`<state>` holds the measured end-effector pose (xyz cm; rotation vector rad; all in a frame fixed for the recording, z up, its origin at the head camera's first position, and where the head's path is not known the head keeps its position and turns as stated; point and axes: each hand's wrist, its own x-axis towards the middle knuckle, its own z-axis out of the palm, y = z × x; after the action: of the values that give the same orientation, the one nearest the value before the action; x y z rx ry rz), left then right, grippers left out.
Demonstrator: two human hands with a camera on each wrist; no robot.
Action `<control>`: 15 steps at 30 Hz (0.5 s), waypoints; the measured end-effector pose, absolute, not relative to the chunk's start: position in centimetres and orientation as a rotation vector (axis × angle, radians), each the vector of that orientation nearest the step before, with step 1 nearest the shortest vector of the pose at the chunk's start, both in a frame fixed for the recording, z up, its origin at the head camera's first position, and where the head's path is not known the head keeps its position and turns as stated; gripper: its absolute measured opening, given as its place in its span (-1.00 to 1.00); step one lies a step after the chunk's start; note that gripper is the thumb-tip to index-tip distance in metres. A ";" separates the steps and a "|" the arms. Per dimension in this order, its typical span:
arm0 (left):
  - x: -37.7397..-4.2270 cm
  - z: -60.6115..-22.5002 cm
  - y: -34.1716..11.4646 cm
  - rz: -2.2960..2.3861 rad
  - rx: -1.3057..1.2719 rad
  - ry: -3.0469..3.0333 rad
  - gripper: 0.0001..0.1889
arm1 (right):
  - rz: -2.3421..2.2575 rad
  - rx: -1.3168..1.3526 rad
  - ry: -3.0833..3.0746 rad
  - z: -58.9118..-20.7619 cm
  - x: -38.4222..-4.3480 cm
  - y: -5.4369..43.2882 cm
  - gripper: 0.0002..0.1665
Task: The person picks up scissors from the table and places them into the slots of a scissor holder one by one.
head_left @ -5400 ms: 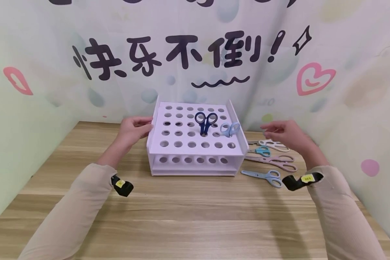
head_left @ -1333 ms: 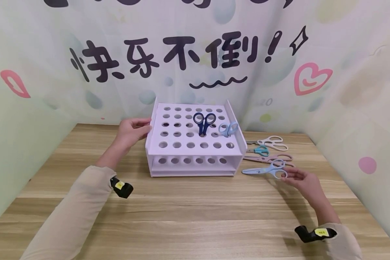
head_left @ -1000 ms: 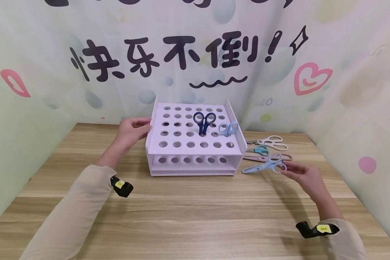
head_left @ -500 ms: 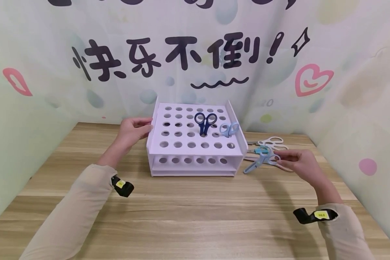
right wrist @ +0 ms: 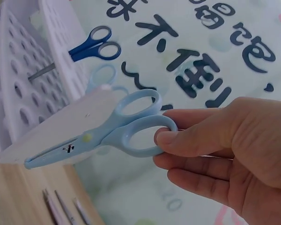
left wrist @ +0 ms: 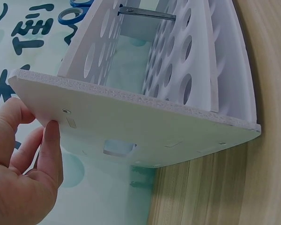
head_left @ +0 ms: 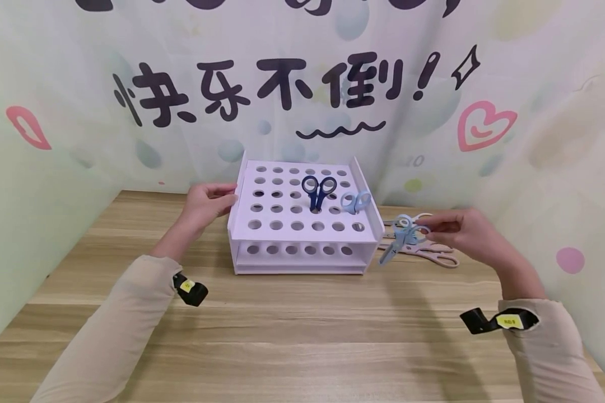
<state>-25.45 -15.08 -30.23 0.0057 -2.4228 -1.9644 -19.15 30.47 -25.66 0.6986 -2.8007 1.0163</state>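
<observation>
My right hand (head_left: 464, 232) pinches one handle loop of light blue scissors (right wrist: 96, 133) between thumb and fingers. Its blades are together and point down and left in the head view, just right of a white rack (head_left: 282, 235). The rack has rows of round holes. Dark blue scissors (head_left: 312, 200) and another light blue pair (head_left: 350, 208) stand in the holes, handles up. My left hand (head_left: 206, 201) rests its fingertips against the rack's left side panel (left wrist: 107, 122), near its top edge.
Beside the rack on the right, pink scissors (head_left: 426, 253) lie on the wooden table (head_left: 282, 336). White and teal scissors lie behind the held pair, partly covered. A printed cloth (head_left: 302, 84) hangs at the back, close behind the rack.
My right hand, holding nothing at first, has taken the light blue scissors off the table, raised them towards the rack and tipped the blades downward. My left hand stays at the rack.
</observation>
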 end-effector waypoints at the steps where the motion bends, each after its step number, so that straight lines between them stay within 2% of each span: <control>1: -25.5 -30.2 -15.1 -1.964 0.005 -2.422 -0.57 | 0.996 0.703 -2.809 -25.3 -19.1 30.3 -0.71; 15: -25.5 -30.2 -15.1 -1.979 0.019 -2.420 -0.57 | 0.881 0.887 -2.802 -21.4 -19.2 28.3 -0.72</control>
<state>-25.48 -15.10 -30.22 0.0191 -2.4197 -1.9787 -19.20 28.27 -21.40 0.8865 -2.8023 0.8805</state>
